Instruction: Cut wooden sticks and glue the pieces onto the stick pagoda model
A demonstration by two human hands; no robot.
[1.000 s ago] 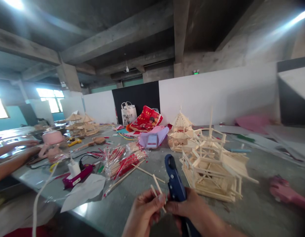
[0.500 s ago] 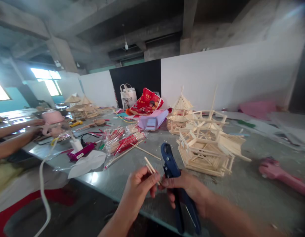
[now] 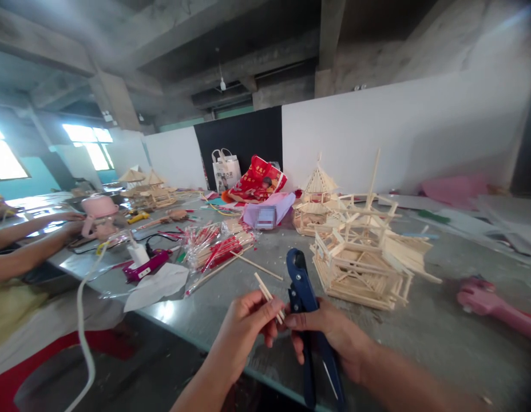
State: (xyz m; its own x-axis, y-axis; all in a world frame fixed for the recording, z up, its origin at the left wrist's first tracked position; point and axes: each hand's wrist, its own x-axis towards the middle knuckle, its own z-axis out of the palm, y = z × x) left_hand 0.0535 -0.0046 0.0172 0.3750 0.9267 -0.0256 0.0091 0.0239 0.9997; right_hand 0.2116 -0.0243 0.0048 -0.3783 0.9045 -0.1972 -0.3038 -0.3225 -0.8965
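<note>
Near the table's front edge, my left hand (image 3: pixel 253 320) pinches a few short wooden sticks (image 3: pixel 262 286) between thumb and fingers, tilted up to the left. Close beside it, my right hand (image 3: pixel 323 329) is wrapped around a dark blue hand cutter (image 3: pixel 301 280), its head pointing up and its handles hanging down past the palm. The thumb and fingertips of the right hand come close to the lower ends of the sticks; whether they touch cannot be made out. Just beyond the right hand sits a wooden-stick pavilion model (image 3: pixel 360 257) with an open frame.
Bagged sticks (image 3: pixel 218 246) and a loose stick (image 3: pixel 259 266) lie ahead. A purple power strip (image 3: pixel 146 266) with a white cable and white paper (image 3: pixel 158 286) are left. A pink glue gun (image 3: pixel 484 297) lies right. Another person's arms (image 3: pixel 38 240) reach in at far left.
The view has shifted slightly, so most things sit a little further right and lower. Both hands keep their holds; the sticks now show more of their length below the left thumb.
</note>
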